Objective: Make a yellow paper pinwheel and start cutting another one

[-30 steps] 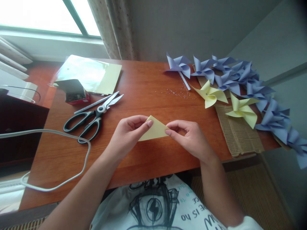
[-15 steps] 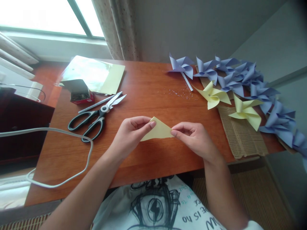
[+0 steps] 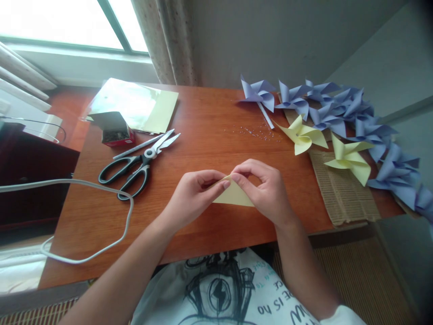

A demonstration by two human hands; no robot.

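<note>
Between my hands is a folded piece of yellow paper (image 3: 233, 197), held just above the table near its front edge. My left hand (image 3: 194, 196) pinches its upper left part between thumb and fingers. Right beside it, my right hand (image 3: 265, 187) grips the paper's top corner, its thumb close to the left thumb. The fingers hide much of the upper edge. To the left lie open scissors (image 3: 149, 155) with black and grey handles. Two yellow paper pinwheels (image 3: 302, 135) rest to the right.
Blue-purple pinwheels (image 3: 326, 117) crowd the right side, around corrugated cardboard (image 3: 338, 198). A small open red box (image 3: 117, 135) stands left, by a rolled paper stick (image 3: 138, 146) and yellow sheets (image 3: 165, 110) in plastic. A white cable (image 3: 126, 221) loops over the table's left part.
My right hand has moved left and up from the paper's right corner to its top corner, beside my left hand. The paper has tilted, and my left hand has shifted slightly right.
</note>
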